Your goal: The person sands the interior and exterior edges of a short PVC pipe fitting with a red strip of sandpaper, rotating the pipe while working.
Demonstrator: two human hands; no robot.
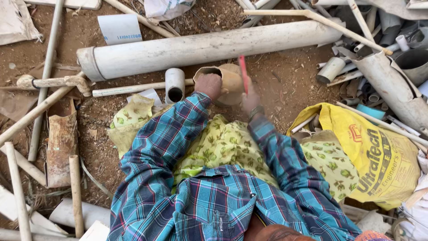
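The left hand (208, 85) is closed over the rim of a dirty tan pipe fitting (229, 82) lying on the dirt just past the person's knees, and the right hand (250, 101) grips a thin red tool (243, 73) (a blade or pencil, too slim to tell) held upright against the fitting. The stroke will likely go best with the fitting pinned hard and the tool kept square. Beyond lie a short white pipe stub (174, 85) and a long white pipe (209, 47).

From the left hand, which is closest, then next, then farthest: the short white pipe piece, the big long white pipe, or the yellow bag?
1. Short white pipe piece, just beside the left hand, on its outer side.
2. Big long white pipe, lying across the ground beyond the hand.
3. Yellow bag, far off on the person's right side.
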